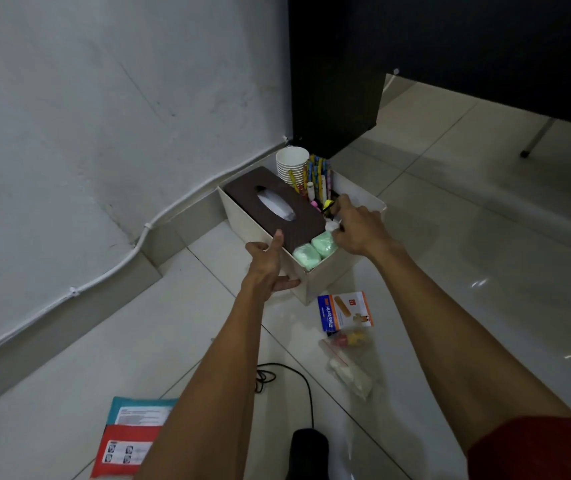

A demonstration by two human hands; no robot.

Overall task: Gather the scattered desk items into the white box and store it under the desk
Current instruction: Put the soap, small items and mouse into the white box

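Observation:
The white box [315, 282] stands on the tiled floor near the wall. It holds a brown tissue box [273, 202], a stack of paper cups [291, 164], several pens [320, 178] and two pale green packets [315, 251]. My left hand [270, 265] grips the box's near left wall, thumb up against the tissue box. My right hand [357, 226] reaches into the box among the small items and pinches a small white thing; what it is I cannot tell. The black desk [450, 46] stands behind the box.
On the floor in front of the box lie a plaster box [344, 311], clear bags of small items [350, 362], a black cable [294, 382], a black device [310, 452], and teal [140, 410] and red [121, 448] packets. A white cable [104, 271] runs along the wall.

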